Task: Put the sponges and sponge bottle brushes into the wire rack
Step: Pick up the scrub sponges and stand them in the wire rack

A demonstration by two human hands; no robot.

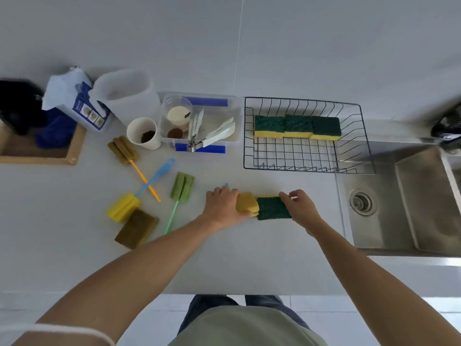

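Observation:
The black wire rack (309,166) stands on the counter with three green-and-yellow sponges (296,127) lined up along its back. In front of it, my left hand (222,204) grips a yellow sponge (247,204). Touching that one lies a sponge with its green side up (273,208), and my right hand (303,208) holds its right end. To the left lie a yellow-headed brush with a blue handle (123,207), a green brush (182,187), a brown-headed brush with an orange handle (123,149) and a brown sponge (137,228).
A steel sink (409,196) is at the right, next to the rack. Behind the brushes are a clear tub with utensils (199,121), a paper cup (143,133), a white jug (124,93), a wipes box (79,103) and a wooden tray (37,151).

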